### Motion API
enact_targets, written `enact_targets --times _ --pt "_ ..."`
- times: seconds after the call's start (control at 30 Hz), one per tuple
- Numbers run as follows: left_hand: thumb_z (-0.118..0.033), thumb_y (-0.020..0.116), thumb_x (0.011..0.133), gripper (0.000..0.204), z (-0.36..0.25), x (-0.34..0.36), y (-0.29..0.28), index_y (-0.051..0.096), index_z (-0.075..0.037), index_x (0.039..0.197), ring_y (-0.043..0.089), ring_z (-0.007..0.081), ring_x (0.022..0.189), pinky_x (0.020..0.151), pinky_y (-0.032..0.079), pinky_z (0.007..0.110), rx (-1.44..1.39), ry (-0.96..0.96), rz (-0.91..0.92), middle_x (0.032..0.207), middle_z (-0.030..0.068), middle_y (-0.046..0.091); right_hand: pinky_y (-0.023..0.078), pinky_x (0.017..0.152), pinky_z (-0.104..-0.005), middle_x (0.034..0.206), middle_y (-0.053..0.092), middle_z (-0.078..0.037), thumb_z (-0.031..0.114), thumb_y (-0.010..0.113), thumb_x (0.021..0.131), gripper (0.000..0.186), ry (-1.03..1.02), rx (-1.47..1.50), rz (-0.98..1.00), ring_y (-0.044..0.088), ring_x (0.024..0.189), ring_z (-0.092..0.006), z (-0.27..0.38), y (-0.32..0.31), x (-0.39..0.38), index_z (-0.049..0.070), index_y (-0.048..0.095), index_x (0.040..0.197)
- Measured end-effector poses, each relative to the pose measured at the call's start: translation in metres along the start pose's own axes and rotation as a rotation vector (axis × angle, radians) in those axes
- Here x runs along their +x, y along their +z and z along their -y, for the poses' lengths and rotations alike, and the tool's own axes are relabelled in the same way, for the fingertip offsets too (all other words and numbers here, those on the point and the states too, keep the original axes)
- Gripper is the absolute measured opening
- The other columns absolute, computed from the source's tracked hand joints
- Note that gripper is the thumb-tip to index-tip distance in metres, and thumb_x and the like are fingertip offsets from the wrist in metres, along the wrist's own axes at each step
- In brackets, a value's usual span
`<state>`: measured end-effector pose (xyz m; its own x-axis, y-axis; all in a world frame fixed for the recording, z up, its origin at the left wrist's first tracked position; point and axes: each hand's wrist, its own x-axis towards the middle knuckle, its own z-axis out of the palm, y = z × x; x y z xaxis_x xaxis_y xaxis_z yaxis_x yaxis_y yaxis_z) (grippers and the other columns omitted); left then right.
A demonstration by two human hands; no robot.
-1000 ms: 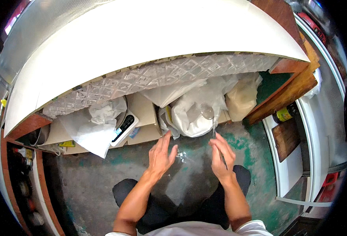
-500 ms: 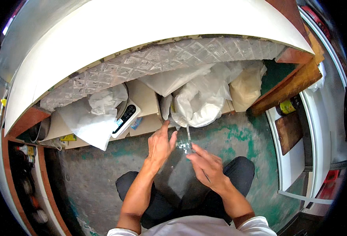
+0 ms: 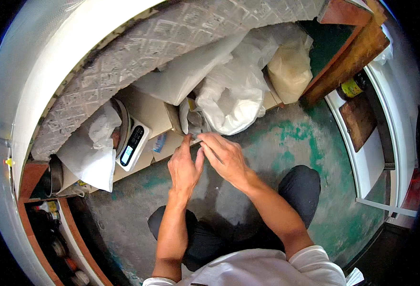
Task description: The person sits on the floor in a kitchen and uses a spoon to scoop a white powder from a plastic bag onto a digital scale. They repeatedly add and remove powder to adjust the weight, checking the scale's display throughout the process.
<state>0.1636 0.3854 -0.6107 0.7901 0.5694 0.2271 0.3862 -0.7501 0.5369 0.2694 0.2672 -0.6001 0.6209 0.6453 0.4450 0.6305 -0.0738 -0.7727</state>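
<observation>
Metal spoon (image 3: 195, 118), with its rounded bowl turned up toward the shelf, lies just above the fingertips near the centre of the frame, beside a crumpled clear plastic bag (image 3: 185, 110). The right hand (image 3: 225, 157) reaches across with its fingers bunched and lightly curled near the handle, but they cover it, so I cannot tell whether they grip it or only the plastic. The left hand (image 3: 185, 167) is half open, forefinger extended to the film's edge and thumb lifted; whether it pinches anything is hidden too. A weak hold on the handle could let the bowl tip, and anything in it would probably fall to the painted floor (image 3: 286, 143) below, since both hands work out past the shelf's front edge. Loose film could also snag the bowl. Just right of centre, the open white plastic bag (image 3: 241, 113), its contents apparently powdery, bulges over that edge; a knock from the right wrist might spill it or drag it down. At lower left of centre, the digital scale (image 3: 135, 144) sits close enough that a wide leftward sweep could jar it.
</observation>
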Motion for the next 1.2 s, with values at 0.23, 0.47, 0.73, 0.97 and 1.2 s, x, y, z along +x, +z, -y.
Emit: enact_targets --times 0.23,0.47,0.73,0.97,1.2 --pt "-0.022 0.074 0.092 0.052 -0.005 0.003 -0.001 0.059 -0.002 0.138 0.071 0.0433 0.101 0.085 0.057 0.049 0.014 -0.022 0.001 0.113 0.025 0.073 0.057 0.078 -0.0457 0.113 0.071 -0.017 0.01 0.063 0.099 0.021 0.07 -0.028 0.083 0.071 0.096 -0.0378 -0.028 0.02 0.002 0.003 0.067 0.119" --pt "-0.02 0.075 0.091 0.051 -0.001 -0.001 0.004 0.059 -0.002 0.136 0.071 0.0416 0.101 0.086 0.057 0.048 0.02 -0.016 -0.001 0.112 0.0249 0.073 0.059 0.072 -0.0463 0.102 0.074 -0.018 0.01 0.066 0.097 0.021 0.08 0.034 -0.004 0.073 0.085 -0.0391 -0.036 0.022 -0.006 0.004 0.067 0.117" --pt "-0.013 0.074 0.091 0.05 -0.005 0.001 0.005 0.059 -0.001 0.137 0.072 0.0346 0.11 0.091 0.057 0.045 0.032 -0.04 0.024 0.126 0.0207 0.07 0.058 0.07 -0.0458 0.1 0.074 -0.019 0.01 0.066 0.097 0.023 0.092 0.104 -0.081 0.073 0.083 -0.0388 -0.045 0.029 -0.008 0.003 0.066 0.118" --pt "-0.016 0.077 0.089 0.052 -0.004 0.002 0.006 0.06 -0.001 0.136 0.072 0.041 0.103 0.088 0.057 0.046 0.027 -0.012 -0.008 0.113 0.024 0.073 0.058 0.069 -0.0454 0.099 0.075 -0.02 0.011 0.067 0.097 0.023 0.117 0.093 -0.052 0.073 0.082 -0.0389 -0.044 0.029 -0.005 0.002 0.066 0.119" --pt "-0.017 0.077 0.089 0.053 -0.002 0.001 0.008 0.059 0.0 0.136 0.071 0.0418 0.105 0.088 0.057 0.046 0.012 -0.006 -0.009 0.114 0.0246 0.073 0.059 0.071 -0.0482 0.099 0.075 -0.021 0.013 0.067 0.097 0.025 0.112 0.146 -0.066 0.073 0.084 -0.0411 -0.044 0.027 -0.008 0.003 0.065 0.121"
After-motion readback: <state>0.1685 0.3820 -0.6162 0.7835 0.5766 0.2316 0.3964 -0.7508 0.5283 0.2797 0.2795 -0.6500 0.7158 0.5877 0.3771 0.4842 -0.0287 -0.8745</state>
